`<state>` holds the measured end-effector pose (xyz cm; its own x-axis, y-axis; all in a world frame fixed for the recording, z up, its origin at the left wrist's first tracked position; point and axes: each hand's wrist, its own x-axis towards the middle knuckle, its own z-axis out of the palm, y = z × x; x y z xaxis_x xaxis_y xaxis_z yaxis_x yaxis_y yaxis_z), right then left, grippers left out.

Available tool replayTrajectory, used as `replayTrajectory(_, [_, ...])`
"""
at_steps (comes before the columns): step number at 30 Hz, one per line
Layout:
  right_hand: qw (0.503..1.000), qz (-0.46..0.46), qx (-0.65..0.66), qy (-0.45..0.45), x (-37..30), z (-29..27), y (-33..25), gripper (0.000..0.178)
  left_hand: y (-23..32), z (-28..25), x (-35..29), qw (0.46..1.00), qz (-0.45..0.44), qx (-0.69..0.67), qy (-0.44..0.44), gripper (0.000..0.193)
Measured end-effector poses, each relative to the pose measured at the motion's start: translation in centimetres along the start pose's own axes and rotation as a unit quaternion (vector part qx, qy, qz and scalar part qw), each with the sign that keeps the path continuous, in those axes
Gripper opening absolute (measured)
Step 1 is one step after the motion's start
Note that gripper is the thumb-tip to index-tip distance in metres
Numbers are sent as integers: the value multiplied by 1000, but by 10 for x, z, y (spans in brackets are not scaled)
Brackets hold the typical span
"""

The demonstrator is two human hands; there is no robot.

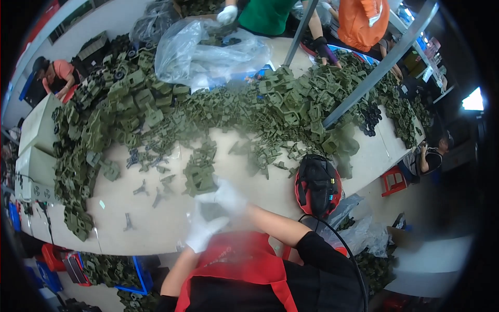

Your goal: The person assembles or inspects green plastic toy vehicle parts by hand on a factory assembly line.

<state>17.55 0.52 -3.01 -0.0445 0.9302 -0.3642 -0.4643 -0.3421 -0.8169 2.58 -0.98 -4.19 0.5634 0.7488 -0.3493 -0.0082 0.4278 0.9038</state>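
Along the table's left end stand two pale-green boxy machines (35, 171), beside a deep heap of olive-green moulded plastic parts (138, 99) that curves over the far side to the right end. Below the near edge, one blue rectangular plastic crate (136, 275) holds more such parts. Three grey forked plastic pieces (128, 222) lie well apart on the bare beige tabletop (171, 223), an open stretch reaching to the hands. One large clear plastic bag (182, 54) slumps at the far edge. Near the front edge, the white-gloved left hand (204, 226) curves, thumb apart from fingers, around a blurred grey-green piece (210, 210); the white-gloved right hand (228, 198) bends over its far side. How firmly either grips, I cannot tell. Just beyond sits one olive-green hollow plastic body (200, 180). Farther right, one black-and-red fabric pouch (318, 184) sits at the near edge; past it, bare tabletop continues.
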Motion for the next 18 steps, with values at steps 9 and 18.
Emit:
replayTrajectory(9, [997,37,-62,33,46,-57,30,35,-41,2,54,988,-154,-17,-11,80])
replayTrajectory(18, [976,-106,124,148,75,-301,-233,39,-77,-80,63,989,-21,81,123,75])
